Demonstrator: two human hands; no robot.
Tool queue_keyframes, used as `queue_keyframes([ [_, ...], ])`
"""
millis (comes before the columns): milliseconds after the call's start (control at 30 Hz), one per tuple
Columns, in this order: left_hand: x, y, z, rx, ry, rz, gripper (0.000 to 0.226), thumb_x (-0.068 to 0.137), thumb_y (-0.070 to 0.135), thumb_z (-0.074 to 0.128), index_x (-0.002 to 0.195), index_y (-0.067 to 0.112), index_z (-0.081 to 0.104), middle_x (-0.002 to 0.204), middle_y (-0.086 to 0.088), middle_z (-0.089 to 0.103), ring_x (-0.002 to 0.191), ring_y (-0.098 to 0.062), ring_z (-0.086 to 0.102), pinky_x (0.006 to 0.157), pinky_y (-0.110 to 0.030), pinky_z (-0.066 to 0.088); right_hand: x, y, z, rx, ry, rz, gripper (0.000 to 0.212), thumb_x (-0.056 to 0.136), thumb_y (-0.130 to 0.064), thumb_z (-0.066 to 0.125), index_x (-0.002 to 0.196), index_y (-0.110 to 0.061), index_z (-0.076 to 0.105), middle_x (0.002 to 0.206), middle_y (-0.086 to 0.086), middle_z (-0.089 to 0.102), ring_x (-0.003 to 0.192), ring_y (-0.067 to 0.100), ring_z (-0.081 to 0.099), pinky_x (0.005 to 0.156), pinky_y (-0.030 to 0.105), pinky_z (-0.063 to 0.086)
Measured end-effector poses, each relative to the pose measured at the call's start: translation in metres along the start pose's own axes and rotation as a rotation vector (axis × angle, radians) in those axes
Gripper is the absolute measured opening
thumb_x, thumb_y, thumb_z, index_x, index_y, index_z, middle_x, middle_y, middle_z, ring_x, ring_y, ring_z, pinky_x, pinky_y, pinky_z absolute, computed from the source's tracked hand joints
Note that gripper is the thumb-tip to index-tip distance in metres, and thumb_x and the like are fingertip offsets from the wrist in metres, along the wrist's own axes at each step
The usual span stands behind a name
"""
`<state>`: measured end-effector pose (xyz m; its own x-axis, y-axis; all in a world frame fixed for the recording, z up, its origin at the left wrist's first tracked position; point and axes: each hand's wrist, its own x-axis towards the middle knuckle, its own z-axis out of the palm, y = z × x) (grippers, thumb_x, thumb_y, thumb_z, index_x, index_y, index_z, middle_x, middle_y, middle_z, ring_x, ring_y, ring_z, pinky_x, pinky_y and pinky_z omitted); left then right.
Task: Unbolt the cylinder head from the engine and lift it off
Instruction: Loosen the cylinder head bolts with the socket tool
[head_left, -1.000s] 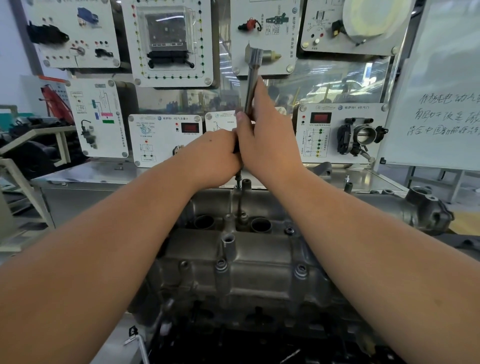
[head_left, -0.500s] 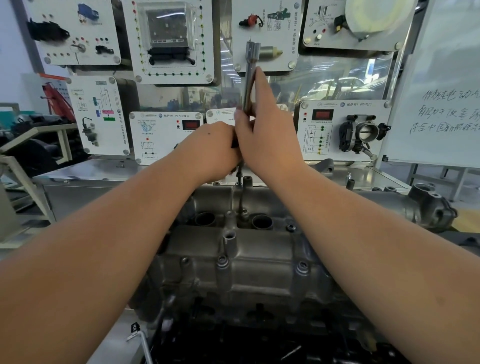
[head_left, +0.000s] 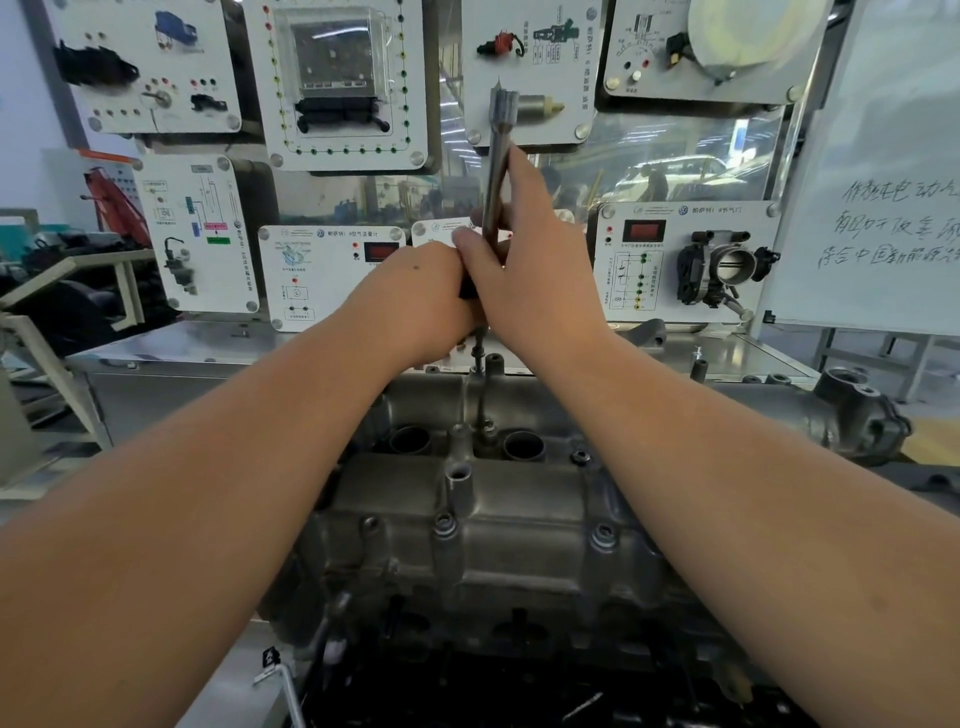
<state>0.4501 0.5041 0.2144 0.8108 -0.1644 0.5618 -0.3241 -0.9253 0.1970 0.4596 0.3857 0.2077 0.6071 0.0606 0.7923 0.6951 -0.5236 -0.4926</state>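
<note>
Both hands (head_left: 524, 280) round wrench (head_left: 496, 171)

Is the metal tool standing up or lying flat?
Standing up. The tool rises almost straight above both hands, leaning slightly, while its thin shaft runs down into the cylinder head below them.

Handwritten Chinese characters on the whiteboard (head_left: 883, 218); panel labels too small to read.

Both forearms are bare, with no sleeves or gloves.
</note>
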Motion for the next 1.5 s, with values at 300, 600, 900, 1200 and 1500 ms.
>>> queue_keyframes([
  [300,-0.0025,-0.0001,0.0033,-0.100,-0.049,0.037,0.034,0.094,0.008,0.051,0.066,0.026,0.044,0.060,0.002,0.052,0.054,-0.012,0.047,0.050,-0.029,0.029,0.0056,0.0004,0.0000,-0.062,-0.017,0.022,0.054,0.104,-0.021,0.049,0.155,-0.017,0.030,0.091,0.007,0.069,0.080,0.022,0.067,0.077,0.043,0.057],
  [600,-0.0014,-0.0010,0.0034,-0.084,0.005,0.024,0.033,0.091,0.013,0.053,0.063,0.027,0.046,0.060,0.002,0.053,0.056,-0.012,0.050,0.051,-0.029,0.031,0.0051,0.0021,-0.0003,-0.023,0.019,-0.024,0.033,0.102,-0.021,0.055,0.133,-0.012,0.050,0.090,-0.001,0.064,0.078,0.018,0.061,0.064,0.028,0.045],
  [900,-0.0011,-0.0008,0.0004,-0.042,0.004,0.041,0.035,0.093,0.017,0.056,0.065,0.034,0.044,0.064,0.006,0.056,0.061,-0.009,0.054,0.053,-0.025,0.037,0.0025,0.0028,0.0000,0.016,0.021,-0.030,0.052,0.101,-0.023,0.057,0.149,-0.018,0.038,0.100,0.002,0.071,0.082,0.018,0.066,0.074,0.032,0.053],
  [1200,-0.0024,0.0000,0.0014,-0.048,-0.040,0.045,0.030,0.095,0.012,0.050,0.068,0.025,0.050,0.070,-0.004,0.062,0.064,-0.018,0.058,0.055,-0.029,0.042,0.0046,0.0025,0.0007,-0.012,-0.014,-0.006,0.061,0.104,-0.020,0.049,0.159,-0.019,0.022,0.097,0.005,0.072,0.080,0.019,0.067,0.073,0.036,0.055],
  [1500,-0.0022,-0.0005,0.0012,-0.110,-0.058,0.043,0.030,0.095,0.013,0.050,0.067,0.026,0.050,0.067,-0.001,0.060,0.062,-0.014,0.056,0.053,-0.031,0.039,0.0088,0.0073,0.0013,-0.008,0.020,-0.007,0.040,0.103,-0.020,0.052,0.141,-0.010,0.046,0.076,-0.006,0.058,0.069,0.010,0.057,0.060,0.026,0.042],
])
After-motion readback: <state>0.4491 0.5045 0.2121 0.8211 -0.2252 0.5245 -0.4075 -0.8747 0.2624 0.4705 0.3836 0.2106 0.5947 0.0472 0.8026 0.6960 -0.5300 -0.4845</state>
